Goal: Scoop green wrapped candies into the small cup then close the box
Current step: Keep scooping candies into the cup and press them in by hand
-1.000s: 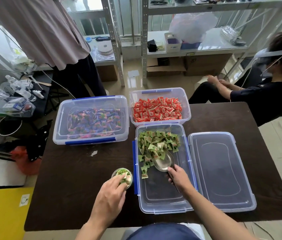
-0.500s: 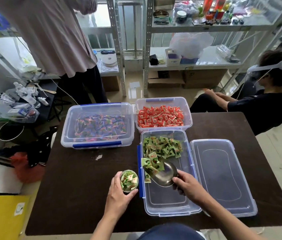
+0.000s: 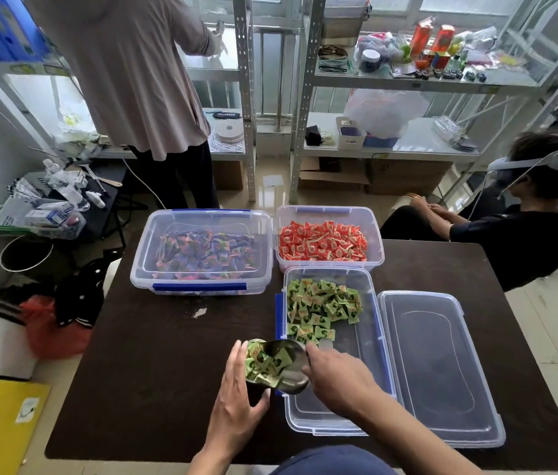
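An open clear box [image 3: 366,341] with blue clips holds green wrapped candies [image 3: 322,305] heaped at its far end. Its clear lid [image 3: 438,368] lies flat to the right of it. My left hand [image 3: 236,395] is wrapped around the small cup [image 3: 255,389], which is mostly hidden under the scoop and heaped with green candies [image 3: 263,366]. My right hand [image 3: 337,378] grips the handle of a metal scoop [image 3: 293,366], tilted over the cup at the box's left edge with candies sliding off it.
A closed box of mixed-colour candies [image 3: 202,252] and an open box of red candies [image 3: 327,240] stand at the back of the dark table [image 3: 154,354]. One person stands at the shelves behind; another sits at the right with a headset.
My right hand has lifted the loaded scoop out of the box and carried it left over the cup, tipping candies in. My left hand keeps hold of the cup.
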### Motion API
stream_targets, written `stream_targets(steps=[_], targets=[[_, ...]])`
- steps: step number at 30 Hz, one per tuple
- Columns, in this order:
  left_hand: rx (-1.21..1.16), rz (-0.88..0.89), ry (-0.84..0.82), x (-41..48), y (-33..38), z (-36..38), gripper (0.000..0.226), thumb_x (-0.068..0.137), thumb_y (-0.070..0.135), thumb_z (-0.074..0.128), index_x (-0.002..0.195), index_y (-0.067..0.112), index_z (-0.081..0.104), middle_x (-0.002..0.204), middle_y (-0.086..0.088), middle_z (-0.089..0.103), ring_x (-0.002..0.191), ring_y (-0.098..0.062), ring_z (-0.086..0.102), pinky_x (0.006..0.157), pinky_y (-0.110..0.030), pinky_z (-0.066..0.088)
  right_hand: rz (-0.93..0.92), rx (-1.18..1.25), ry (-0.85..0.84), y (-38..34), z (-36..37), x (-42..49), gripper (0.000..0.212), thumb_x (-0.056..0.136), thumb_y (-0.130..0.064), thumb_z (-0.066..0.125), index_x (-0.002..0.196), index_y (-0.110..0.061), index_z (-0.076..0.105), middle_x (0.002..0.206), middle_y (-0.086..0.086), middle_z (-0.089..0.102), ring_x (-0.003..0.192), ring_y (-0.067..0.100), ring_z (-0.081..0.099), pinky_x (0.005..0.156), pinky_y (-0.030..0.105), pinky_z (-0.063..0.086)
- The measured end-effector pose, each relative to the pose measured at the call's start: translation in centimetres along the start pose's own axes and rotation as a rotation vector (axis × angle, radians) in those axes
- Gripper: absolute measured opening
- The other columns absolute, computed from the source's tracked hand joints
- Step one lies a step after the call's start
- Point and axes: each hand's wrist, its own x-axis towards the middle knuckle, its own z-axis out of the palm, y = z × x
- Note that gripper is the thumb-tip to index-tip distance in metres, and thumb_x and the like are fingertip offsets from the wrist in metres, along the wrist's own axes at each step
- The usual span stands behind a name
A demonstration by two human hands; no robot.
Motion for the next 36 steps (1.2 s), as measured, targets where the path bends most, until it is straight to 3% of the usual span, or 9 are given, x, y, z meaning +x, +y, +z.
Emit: stream_targets(steps=[3, 8, 15, 18, 24, 27, 30, 32, 36], targets=[[0.053, 0.092, 0.033, -0.8, 0.6, 0.1, 0.104, 0.084, 0.025, 0.077, 0.161, 0.023, 0.008, 0.169, 0.003, 0.004, 0.155, -0.013, 0.009, 0.117, -0.031, 0.031, -0.019, -0.147, 0.035, -1.6, -1.1, 0.5, 0.043, 0.1, -0.019, 0.048, 0.142, -0.009, 0.039, 0.122, 0.009, 0.068, 0.106, 0.031, 0.067, 0.075, 0.041, 0.051], [0.189, 0.181, 0.031, -1.2, 1.1, 0.4, 0.102, 0.078, 0.018, 0.079, 0.16, 0.015, 0.018, 0.169, -0.003, 0.013, 0.155, -0.026, 0.01, 0.12, -0.046, 0.028, -0.013, -0.221, 0.016, -3.3, -2.9, 0.8, 0.049, 0.099, -0.009, 0.047, 0.146, -0.007, 0.035, 0.129, 0.009, 0.065, 0.111, 0.03, 0.066, 0.071, 0.037, 0.045], [0.312, 0.155, -0.047, -1.1, 1.2, 0.4, 0.091, 0.079, 0.02, 0.075, 0.158, 0.02, 0.028, 0.166, 0.002, 0.021, 0.155, -0.018, 0.01, 0.123, -0.042, 0.017, -0.046, -0.035, 0.137, -1.1, -4.2, -1.5, 0.034, 0.099, -0.035, 0.053, 0.131, -0.023, 0.046, 0.109, 0.002, 0.069, 0.087, 0.023, 0.065, 0.064, 0.035, 0.045], [0.458, 0.131, -0.097, -0.9, 0.8, 0.5, 0.087, 0.075, 0.015, 0.071, 0.154, 0.017, 0.036, 0.165, -0.002, 0.025, 0.155, -0.018, 0.011, 0.122, -0.044, 0.018, 0.043, 0.078, 0.131, 1.9, -3.6, -2.4, 0.032, 0.1, -0.043, 0.048, 0.128, -0.027, 0.044, 0.112, 0.003, 0.069, 0.093, 0.026, 0.065, 0.067, 0.037, 0.044], [0.688, 0.179, -0.185, 0.6, 1.6, 0.4, 0.062, 0.07, 0.014, 0.073, 0.131, 0.002, 0.063, 0.135, -0.014, 0.064, 0.13, -0.024, 0.057, 0.119, -0.052, 0.019, 0.313, 0.23, -0.056, 9.6, 2.7, -1.4, 0.017, 0.097, -0.037, 0.049, 0.097, -0.021, 0.045, 0.104, 0.01, 0.071, 0.093, 0.031, 0.067, 0.075, 0.04, 0.053], [0.804, 0.224, -0.239, 1.8, 1.6, 0.4, 0.052, 0.075, 0.013, 0.073, 0.125, -0.001, 0.066, 0.124, -0.018, 0.069, 0.118, -0.026, 0.066, 0.123, -0.046, 0.001, 0.434, 0.407, -0.164, 11.9, 5.7, -0.1, 0.016, 0.096, -0.026, 0.047, 0.097, -0.011, 0.05, 0.098, 0.016, 0.072, 0.069, 0.025, 0.062, 0.058, 0.031, 0.049], [0.933, 0.249, -0.261, 2.9, 2.0, 0.2, 0.053, 0.095, 0.018, 0.051, 0.145, -0.001, 0.046, 0.148, -0.021, 0.051, 0.139, -0.029, 0.048, 0.124, -0.045, -0.007, 0.527, 0.539, -0.191, 13.1, 8.2, 1.2, 0.02, 0.091, -0.018, 0.043, 0.095, -0.001, 0.053, 0.081, 0.019, 0.069, 0.05, 0.023, 0.053, 0.038, 0.025, 0.038], [0.988, 0.25, -0.33, 3.5, 2.8, -0.2, 0.052, 0.099, 0.015, 0.04, 0.148, -0.002, 0.038, 0.154, -0.022, 0.043, 0.143, -0.03, 0.04, 0.125, -0.046, -0.006, 0.582, 0.592, -0.166, 12.9, 9.0, 1.8, 0.017, 0.09, -0.014, 0.042, 0.092, -0.001, 0.053, 0.071, 0.012, 0.062, 0.046, 0.02, 0.051, 0.037, 0.023, 0.035], [1.03, 0.281, -0.38, 4.1, 3.7, -0.6, 0.05, 0.098, 0.012, 0.04, 0.145, -0.004, 0.042, 0.151, -0.025, 0.045, 0.14, -0.031, 0.044, 0.125, -0.046, -0.007, 0.674, 0.813, -0.123, 11.2, 8.3, 2.8, 0.019, 0.093, -0.006, 0.039, 0.081, -0.004, 0.052, 0.055, 0.006, 0.048, 0.031, 0.012, 0.036, 0.037, 0.015, 0.025]])
